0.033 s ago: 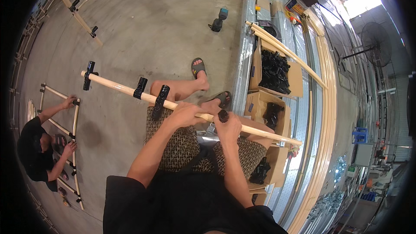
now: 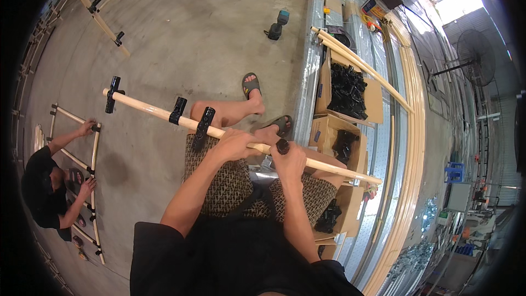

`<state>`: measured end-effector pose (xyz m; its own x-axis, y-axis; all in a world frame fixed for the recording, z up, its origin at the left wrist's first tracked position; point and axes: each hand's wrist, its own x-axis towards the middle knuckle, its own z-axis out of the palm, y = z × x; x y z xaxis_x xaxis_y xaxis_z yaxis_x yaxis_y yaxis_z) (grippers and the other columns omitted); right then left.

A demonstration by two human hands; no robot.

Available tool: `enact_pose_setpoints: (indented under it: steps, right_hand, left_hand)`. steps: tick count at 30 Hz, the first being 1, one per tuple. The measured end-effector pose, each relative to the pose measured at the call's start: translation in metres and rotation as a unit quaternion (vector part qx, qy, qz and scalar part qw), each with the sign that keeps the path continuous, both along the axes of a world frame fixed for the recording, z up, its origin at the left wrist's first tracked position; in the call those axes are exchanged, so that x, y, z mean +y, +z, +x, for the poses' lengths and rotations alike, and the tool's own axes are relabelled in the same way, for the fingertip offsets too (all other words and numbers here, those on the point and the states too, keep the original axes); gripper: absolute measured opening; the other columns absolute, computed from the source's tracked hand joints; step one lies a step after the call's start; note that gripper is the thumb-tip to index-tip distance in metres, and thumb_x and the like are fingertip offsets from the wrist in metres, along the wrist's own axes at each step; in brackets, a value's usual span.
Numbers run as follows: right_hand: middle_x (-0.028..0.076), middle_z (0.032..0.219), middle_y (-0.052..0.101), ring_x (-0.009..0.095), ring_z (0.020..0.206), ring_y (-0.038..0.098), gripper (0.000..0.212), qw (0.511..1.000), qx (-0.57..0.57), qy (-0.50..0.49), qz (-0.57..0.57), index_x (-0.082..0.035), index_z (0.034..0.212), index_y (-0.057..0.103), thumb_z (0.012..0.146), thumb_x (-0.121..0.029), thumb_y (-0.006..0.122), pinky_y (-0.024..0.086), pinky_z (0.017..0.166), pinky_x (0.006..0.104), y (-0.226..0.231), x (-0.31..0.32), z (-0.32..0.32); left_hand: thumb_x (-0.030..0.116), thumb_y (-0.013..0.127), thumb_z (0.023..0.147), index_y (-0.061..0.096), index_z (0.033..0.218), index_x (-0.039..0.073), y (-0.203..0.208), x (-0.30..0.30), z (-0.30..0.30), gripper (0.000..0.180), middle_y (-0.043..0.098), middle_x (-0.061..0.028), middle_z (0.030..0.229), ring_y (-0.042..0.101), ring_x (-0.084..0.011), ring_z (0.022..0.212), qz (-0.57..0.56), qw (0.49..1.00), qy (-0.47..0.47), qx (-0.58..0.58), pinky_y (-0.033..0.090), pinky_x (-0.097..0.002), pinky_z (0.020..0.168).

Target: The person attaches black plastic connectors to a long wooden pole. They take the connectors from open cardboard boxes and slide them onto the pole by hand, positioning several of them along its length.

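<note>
I see a long pale pole (image 2: 148,111) lying across my lap, running from upper left down to the right, above the concrete floor (image 2: 181,33). My left hand (image 2: 236,143) is wrapped around the pole near its middle, fingers closed over it. My right hand (image 2: 287,160) sits just beside it to the right, closed on a small dark tool (image 2: 281,146) whose tip meets the pole; what kind of tool it is I cannot tell. Three black clamps (image 2: 178,111) sit on the pole to the left of my hands: one at the far end, two close together nearer my knee. My feet in sandals (image 2: 251,84) rest on the floor beyond the pole. To my right stand open cardboard boxes (image 2: 372,96) holding black fittings, with more pale poles laid alongside. A cordless drill (image 2: 276,26) stands on the floor further off. At the left edge another person (image 2: 46,186) crouches, both hands on a frame (image 2: 93,153) of poles.
</note>
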<state>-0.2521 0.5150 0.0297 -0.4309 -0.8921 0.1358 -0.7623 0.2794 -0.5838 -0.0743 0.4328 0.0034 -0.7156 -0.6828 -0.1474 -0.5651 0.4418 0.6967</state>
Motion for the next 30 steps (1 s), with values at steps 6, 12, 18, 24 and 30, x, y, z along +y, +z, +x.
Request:
enact_pose_setpoints:
  steps: [6,12,18,24,30]
  right_hand:
    - [0.027,0.070,0.065,0.044,0.071,0.067,0.034,0.998,-0.001,0.027,0.057,0.007,0.077,0.067,0.076,-0.026,0.073,0.051,0.067,0.0497,0.001,-0.012,0.002]
    - [0.027,0.071,0.066,0.044,0.074,0.067,0.036,0.992,-0.042,0.055,0.104,0.008,0.077,0.068,0.075,-0.027,0.075,0.052,0.067,0.0483,0.012,-0.024,0.005]
    - [0.024,0.079,0.071,0.041,0.078,0.070,0.029,0.976,-0.063,0.101,0.182,-0.005,0.092,0.078,0.075,-0.028,0.075,0.055,0.073,0.0442,0.024,-0.049,0.001]
    - [0.024,0.074,0.070,0.040,0.078,0.070,0.027,0.965,-0.082,0.131,0.211,-0.004,0.089,0.080,0.076,-0.028,0.074,0.055,0.074,0.0430,0.031,-0.061,-0.004]
    - [0.026,0.074,0.068,0.042,0.076,0.069,0.030,0.966,-0.053,0.140,0.212,-0.001,0.089,0.078,0.077,-0.027,0.072,0.056,0.073,0.0444,0.022,-0.065,-0.006]
  left_hand:
    - [0.037,0.078,0.080,0.076,0.109,0.019,-0.007,-0.002,0.004,0.035,0.073,-0.0141,0.086,0.069,-0.0360,0.084,-0.001,1.000,0.003,-0.007,0.051,-0.0470,0.074]
    - [0.035,0.079,0.079,0.075,0.116,0.020,-0.007,-0.001,0.005,0.040,0.073,-0.0138,0.087,0.070,-0.0340,0.083,0.014,1.000,0.003,-0.023,0.052,-0.0453,0.075]
    - [0.035,0.079,0.079,0.075,0.116,0.018,0.002,-0.003,0.007,0.040,0.073,-0.0146,0.086,0.070,-0.0346,0.082,0.012,1.000,0.004,0.006,0.052,-0.0449,0.074]
    - [0.038,0.079,0.080,0.075,0.114,0.018,-0.012,-0.005,0.006,0.040,0.073,-0.0143,0.087,0.070,-0.0342,0.082,0.010,1.000,-0.006,-0.023,0.052,-0.0444,0.074]
    - [0.041,0.078,0.081,0.075,0.115,0.017,0.003,-0.008,0.004,0.042,0.073,-0.0136,0.086,0.069,-0.0340,0.082,0.026,0.999,-0.020,-0.036,0.052,-0.0450,0.073]
